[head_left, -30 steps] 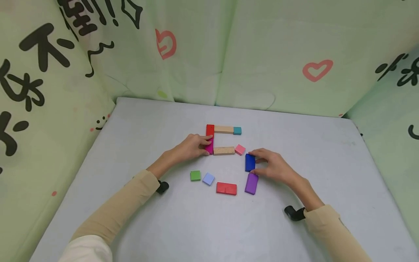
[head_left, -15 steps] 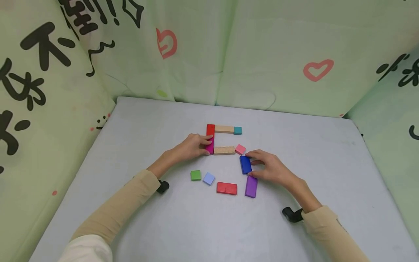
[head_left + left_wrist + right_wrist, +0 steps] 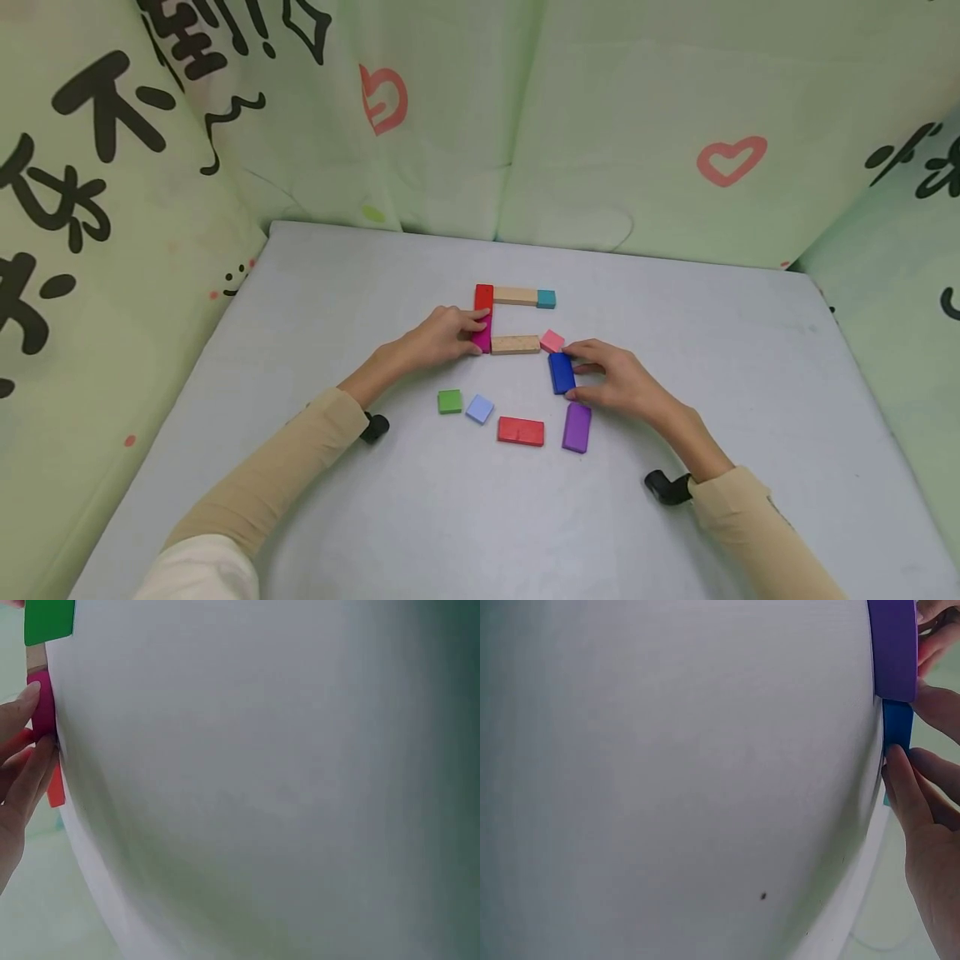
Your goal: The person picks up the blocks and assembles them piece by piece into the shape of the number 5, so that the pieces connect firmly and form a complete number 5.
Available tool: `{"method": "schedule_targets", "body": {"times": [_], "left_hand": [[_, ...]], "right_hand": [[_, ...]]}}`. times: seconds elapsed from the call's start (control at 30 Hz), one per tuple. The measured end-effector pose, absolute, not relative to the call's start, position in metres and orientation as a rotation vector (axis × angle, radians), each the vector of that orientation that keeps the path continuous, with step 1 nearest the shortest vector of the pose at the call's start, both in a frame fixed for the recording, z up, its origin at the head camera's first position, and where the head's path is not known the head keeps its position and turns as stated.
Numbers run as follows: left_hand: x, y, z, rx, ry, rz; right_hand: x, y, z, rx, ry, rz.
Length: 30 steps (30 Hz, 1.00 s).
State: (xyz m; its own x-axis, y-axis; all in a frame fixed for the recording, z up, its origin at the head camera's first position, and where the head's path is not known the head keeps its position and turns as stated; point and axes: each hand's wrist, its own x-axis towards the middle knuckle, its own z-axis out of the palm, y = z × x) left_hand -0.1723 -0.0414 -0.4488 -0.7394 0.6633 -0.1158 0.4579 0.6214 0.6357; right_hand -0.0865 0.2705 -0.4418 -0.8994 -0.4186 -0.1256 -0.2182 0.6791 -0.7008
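Note:
In the head view my left hand pinches a magenta block lengthwise, thumb at its near end. A red block lies end to end with it at the far side. Wooden blocks, one far and one near, run rightward from this column; a teal block ends the far one. My right hand pinches a blue block between thumb and fingers, slightly slanted, close below a turned pink block. A purple block lies nearer me, apart from the blue one.
Green, light-blue and second red blocks lie in front of the arrangement. The grey-white table meets a printed green curtain at its back and sides. Black wrist devices hang beside both sleeves.
My right hand has shifted the blue block left, then slightly away from me, and it now slants. The purple block has slid a little toward me. My left hand stays put.

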Motion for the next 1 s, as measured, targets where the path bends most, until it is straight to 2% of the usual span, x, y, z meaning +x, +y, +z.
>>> {"method": "schedule_targets", "body": {"times": [0.77,1.0], "left_hand": [[-0.163,-0.037,-0.442,0.923,2.566,0.785],[-0.141,-0.023,-0.414,1.019,2.592,0.810]], "right_hand": [[-0.091,0.282,-0.445,-0.404,2.450,-1.199],[-0.093,0.281,-0.442,-0.438,2.495,-1.142]]}}
